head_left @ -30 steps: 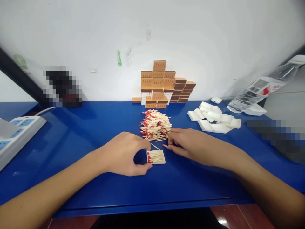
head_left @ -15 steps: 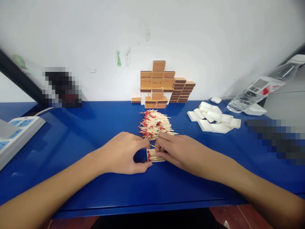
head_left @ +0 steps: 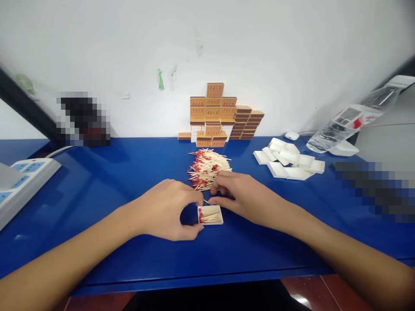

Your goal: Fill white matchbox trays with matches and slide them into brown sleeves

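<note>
A small white matchbox tray (head_left: 210, 215) with several red-tipped matches in it lies on the blue table (head_left: 113, 181). My left hand (head_left: 165, 208) curls round the tray's left end, thumb and forefinger pinching it. My right hand (head_left: 241, 194) rests just behind the tray at the near edge of a loose pile of matches (head_left: 208, 168), fingers pinched together on matches from that pile. One stray match lies between the two hands.
Stacked orange matchbox sleeves (head_left: 220, 116) stand against the white wall. Several empty white trays (head_left: 290, 162) lie to the right, with a tilted plastic water bottle (head_left: 353, 121) behind them. A white power strip (head_left: 19, 181) sits at the left edge.
My right hand went from the pile to over the tray, then drew back to the pile's near edge. The tray shows uncovered again. My left hand stayed put.
</note>
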`<act>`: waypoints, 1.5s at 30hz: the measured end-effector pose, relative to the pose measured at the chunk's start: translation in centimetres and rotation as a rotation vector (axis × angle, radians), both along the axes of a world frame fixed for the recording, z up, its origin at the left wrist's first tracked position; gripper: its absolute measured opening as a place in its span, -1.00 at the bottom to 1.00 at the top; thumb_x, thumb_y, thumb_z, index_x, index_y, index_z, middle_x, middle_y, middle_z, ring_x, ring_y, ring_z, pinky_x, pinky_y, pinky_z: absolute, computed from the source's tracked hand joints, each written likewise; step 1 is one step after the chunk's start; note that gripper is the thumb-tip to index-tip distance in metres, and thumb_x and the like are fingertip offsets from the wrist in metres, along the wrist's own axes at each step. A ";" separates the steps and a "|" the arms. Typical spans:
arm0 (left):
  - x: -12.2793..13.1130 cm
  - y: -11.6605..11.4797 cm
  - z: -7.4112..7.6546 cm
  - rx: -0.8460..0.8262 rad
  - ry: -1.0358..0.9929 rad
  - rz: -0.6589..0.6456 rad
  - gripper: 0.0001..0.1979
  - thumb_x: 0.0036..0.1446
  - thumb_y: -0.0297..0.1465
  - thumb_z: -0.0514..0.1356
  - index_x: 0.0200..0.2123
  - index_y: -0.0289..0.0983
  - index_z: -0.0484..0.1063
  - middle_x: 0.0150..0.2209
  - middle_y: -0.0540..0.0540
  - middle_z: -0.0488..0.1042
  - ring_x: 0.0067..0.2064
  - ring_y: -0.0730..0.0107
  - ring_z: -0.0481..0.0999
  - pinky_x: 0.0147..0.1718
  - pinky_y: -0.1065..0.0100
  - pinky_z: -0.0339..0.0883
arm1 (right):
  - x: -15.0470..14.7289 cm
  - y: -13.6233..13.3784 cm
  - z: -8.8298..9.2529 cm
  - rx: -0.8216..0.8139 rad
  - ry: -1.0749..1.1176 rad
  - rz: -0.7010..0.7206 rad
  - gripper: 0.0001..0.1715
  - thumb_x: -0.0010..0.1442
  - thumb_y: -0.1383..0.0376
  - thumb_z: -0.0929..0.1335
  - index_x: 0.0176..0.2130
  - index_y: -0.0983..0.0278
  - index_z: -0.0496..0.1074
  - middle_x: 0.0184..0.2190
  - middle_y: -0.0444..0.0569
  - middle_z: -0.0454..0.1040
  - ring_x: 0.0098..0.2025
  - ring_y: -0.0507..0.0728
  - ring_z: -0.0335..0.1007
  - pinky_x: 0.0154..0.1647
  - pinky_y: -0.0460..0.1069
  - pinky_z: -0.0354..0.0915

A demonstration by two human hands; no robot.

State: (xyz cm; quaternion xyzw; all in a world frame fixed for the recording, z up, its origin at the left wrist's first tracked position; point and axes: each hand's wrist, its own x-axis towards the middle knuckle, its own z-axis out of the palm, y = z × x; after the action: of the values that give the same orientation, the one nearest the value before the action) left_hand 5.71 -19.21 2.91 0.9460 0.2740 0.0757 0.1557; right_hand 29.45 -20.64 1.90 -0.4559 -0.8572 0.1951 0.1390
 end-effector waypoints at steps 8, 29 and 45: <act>0.0 -0.2 0.4 -0.049 -0.020 -0.014 -0.82 -0.04 -0.25 0.35 -0.37 -0.21 0.52 -0.55 0.10 0.38 -0.55 0.50 0.26 -0.54 0.36 0.08 | 0.2 0.3 -0.3 -0.046 0.035 0.033 -0.79 0.36 0.27 0.42 -0.33 0.26 0.41 -0.33 -0.10 0.48 -0.32 0.06 0.32 -0.32 -0.04 0.14; 0.0 0.3 0.4 -0.032 -0.013 0.003 -0.80 0.10 -0.23 0.32 -0.27 -0.22 0.56 -0.51 0.09 0.39 -0.52 0.50 0.26 -0.52 0.36 0.05 | 3.1 1.5 1.2 0.084 -0.046 0.070 -0.94 0.38 0.29 0.38 -0.19 0.23 0.49 -0.20 -0.06 0.49 -0.24 0.09 0.39 -0.27 -0.03 0.20; -0.1 0.3 0.3 -0.046 -0.002 0.020 -0.78 0.07 -0.21 0.33 -0.28 -0.23 0.56 -0.50 0.10 0.40 -0.51 0.50 0.23 -0.49 0.37 0.02 | 2.4 1.4 0.9 0.032 -0.048 0.088 -0.82 0.44 0.25 0.32 -0.25 0.24 0.40 -0.23 -0.05 0.47 -0.25 0.10 0.36 -0.24 0.00 0.22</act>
State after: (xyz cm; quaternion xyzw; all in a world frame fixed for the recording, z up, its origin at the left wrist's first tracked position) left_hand 5.62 -18.86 3.22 0.9393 0.2850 0.0719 0.1770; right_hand 31.85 -19.21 2.77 -0.4199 -0.8825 0.1764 0.1172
